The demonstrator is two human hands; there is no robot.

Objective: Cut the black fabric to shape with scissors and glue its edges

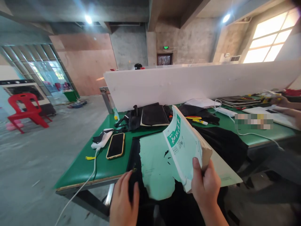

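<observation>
Right hand clamped on thick book, bendy, bit heavy; best held at spine. Left hand flat, fingers apart, on soft black cloth.

A phone lies on the table, left of the book.

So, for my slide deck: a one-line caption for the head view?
Right hand lifts a green-and-white book while left hand presses black fabric.
</observation>
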